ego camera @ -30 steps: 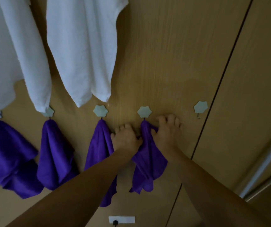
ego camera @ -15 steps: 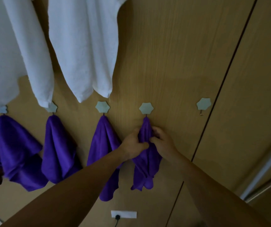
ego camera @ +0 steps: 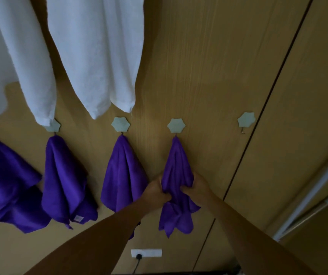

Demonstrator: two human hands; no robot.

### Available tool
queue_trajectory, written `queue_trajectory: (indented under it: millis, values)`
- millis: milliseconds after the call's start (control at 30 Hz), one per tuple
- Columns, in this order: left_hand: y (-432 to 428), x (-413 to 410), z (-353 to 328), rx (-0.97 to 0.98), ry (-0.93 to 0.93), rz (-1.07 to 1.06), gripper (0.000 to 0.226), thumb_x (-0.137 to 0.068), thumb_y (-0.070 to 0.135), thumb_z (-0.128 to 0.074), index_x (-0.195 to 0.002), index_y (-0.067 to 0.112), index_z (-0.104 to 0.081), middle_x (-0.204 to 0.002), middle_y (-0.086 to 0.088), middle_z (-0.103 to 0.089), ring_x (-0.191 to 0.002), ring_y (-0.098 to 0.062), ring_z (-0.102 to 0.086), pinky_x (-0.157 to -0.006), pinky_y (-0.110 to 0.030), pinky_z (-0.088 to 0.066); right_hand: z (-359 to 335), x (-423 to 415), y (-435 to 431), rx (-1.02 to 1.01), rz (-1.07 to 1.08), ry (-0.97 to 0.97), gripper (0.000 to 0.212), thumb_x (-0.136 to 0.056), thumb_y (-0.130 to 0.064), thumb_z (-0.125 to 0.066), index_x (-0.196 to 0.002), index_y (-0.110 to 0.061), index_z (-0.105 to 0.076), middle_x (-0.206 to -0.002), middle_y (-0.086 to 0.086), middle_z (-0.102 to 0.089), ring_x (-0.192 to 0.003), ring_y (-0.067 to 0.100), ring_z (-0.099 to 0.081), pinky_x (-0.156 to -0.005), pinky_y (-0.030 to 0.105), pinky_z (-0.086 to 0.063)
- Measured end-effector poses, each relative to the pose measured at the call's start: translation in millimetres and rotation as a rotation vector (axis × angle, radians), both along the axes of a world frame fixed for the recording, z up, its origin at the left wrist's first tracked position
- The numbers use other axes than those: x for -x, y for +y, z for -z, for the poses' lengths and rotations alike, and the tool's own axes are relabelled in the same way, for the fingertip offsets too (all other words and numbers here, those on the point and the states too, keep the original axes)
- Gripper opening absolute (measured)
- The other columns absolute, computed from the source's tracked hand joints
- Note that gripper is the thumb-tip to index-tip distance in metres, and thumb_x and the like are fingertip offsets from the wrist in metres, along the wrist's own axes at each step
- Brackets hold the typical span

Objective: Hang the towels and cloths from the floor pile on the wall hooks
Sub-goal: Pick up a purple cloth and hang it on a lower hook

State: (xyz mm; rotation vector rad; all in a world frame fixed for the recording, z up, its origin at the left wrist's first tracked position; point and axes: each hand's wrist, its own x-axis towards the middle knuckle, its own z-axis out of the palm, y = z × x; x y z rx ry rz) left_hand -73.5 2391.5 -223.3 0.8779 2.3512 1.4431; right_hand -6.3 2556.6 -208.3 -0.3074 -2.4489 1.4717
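A purple cloth hangs from a pale hexagonal hook on the wooden wall. My left hand grips its left side at mid height and my right hand grips its right side, bunching the fabric between them. Three more purple cloths hang from hooks to the left. White towels hang from above them. One hook to the right is bare.
A dark vertical seam splits the wall panels right of the bare hook. A white wall socket with a plugged cable sits low between my arms. White poles lean at the right edge.
Both hands slid down from just under the hook to the cloth's middle, still gripping it. The cloth now hangs straight from the hook.
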Motion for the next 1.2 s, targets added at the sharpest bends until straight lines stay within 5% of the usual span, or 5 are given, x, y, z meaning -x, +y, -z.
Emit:
queue_trajectory:
  millis: [233,333,400,633,1200]
  values:
    - [-23.7,-7.6,45.0,0.159,-0.252,0.006,0.019,-0.080,-0.007,-0.062,-0.082,0.009,-0.053,-0.061,-0.001,-0.052,-0.048,-0.005,-0.051,-0.046,-0.020,-0.041,16.9,-22.4,-2.2,-0.049,0.129,-0.105,0.051,-0.078,0.001,-0.075,-0.126,-0.002,-0.055,-0.115,0.009,-0.066,-0.110,0.030,-0.062,-0.091,0.034,-0.048]
    - [-30.5,-8.0,71.7,0.322,-0.320,0.040,0.029,-0.093,0.005,-0.052,-0.071,0.024,-0.050,-0.073,0.002,-0.054,-0.066,-0.008,-0.053,-0.070,-0.028,-0.053,30.1,-35.3,-11.2,-0.133,0.129,-0.248,0.049,-0.081,-0.007,-0.074,-0.125,-0.004,-0.054,-0.116,0.012,-0.066,-0.108,0.029,-0.062,-0.091,0.037,-0.049]
    - [-35.0,-11.5,84.5,0.445,-0.257,0.078,0.012,-0.089,0.019,-0.053,-0.080,0.016,-0.060,-0.086,-0.008,-0.061,-0.074,-0.017,-0.059,-0.079,-0.032,-0.051,43.0,-45.8,-15.7,-0.156,0.169,-0.351,0.053,-0.080,-0.012,-0.075,-0.127,-0.006,-0.051,-0.118,0.012,-0.063,-0.111,0.028,-0.060,-0.090,0.031,-0.046]
    - [-56.2,-27.6,114.8,0.678,-0.182,0.198,0.057,-0.088,0.031,-0.060,-0.139,0.012,-0.040,-0.139,-0.009,-0.050,-0.123,-0.021,-0.049,-0.085,-0.017,-0.035,68.7,-91.1,-38.2,-0.209,0.245,-0.580,0.068,-0.084,-0.027,-0.073,-0.141,-0.011,-0.039,-0.139,0.010,-0.049,-0.122,0.022,-0.052,-0.093,0.023,-0.039]
    - [11.4,-180.7,52.0,0.778,0.185,0.796,0.070,-0.088,0.038,-0.060,-0.147,0.013,-0.030,-0.147,-0.013,-0.034,-0.129,-0.027,-0.042,-0.103,-0.033,-0.040,45.2,-296.2,-66.6,-0.195,0.509,-0.638,0.042,-0.087,-0.028,-0.064,-0.128,-0.019,-0.060,-0.130,0.010,-0.057,-0.118,0.026,-0.057,-0.094,0.027,-0.045]
